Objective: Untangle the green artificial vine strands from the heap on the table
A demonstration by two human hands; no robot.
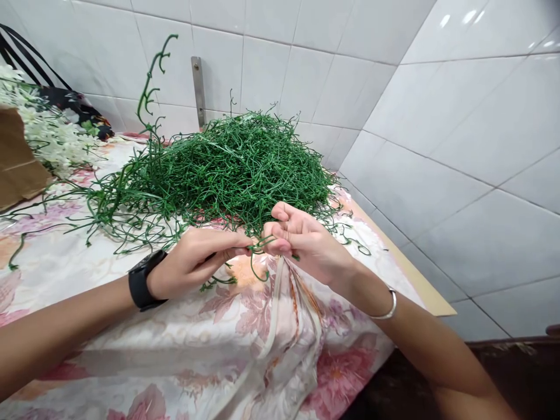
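Observation:
Between my two hands is a thin green plastic flower stem [258, 269] with small curled branches. My left hand [199, 259], with a black band on its wrist, pinches one part of it between thumb and fingers. My right hand [304, 239] is closed on the other part, fingers curled, and a silver bangle circles that wrist. A short green stem piece [219, 281] shows just below my left hand. Right behind my hands rises a big tangled heap of green stems [245, 166].
A floral cloth [175, 361] covers the table, bunched near its front edge. White artificial flowers [61, 131] and a brown cardboard piece [20, 160] lie at the left. One long stem [149, 87] sticks up from the heap. White tiled walls [481, 128] stand behind and right.

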